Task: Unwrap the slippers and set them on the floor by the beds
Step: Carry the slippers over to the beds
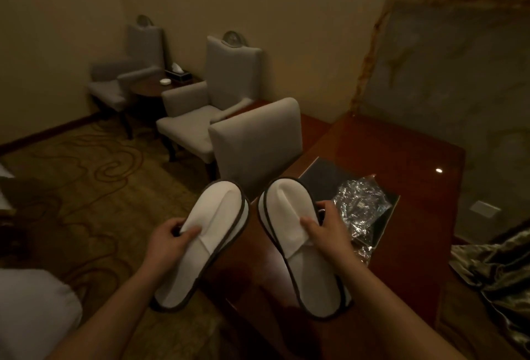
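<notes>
The left hand [167, 237] fingers [190, 230] clamp the left slipper [213, 225] at 9 o'clock. The right hand [327, 223] fingers [311, 222] clamp the right slipper [286, 210] over the bench [401, 153]. The wrapper [360, 202] lies at 2 o'clock.

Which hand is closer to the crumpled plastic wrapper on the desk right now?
Right. The right hand, gripping the right slipper, is just left of the wrapper. The left hand, gripping the left slipper, is much farther left.

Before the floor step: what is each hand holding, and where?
The left hand grips one white slipper at its outer edge, mid-length; the right hand grips the other slipper the same way.
</notes>
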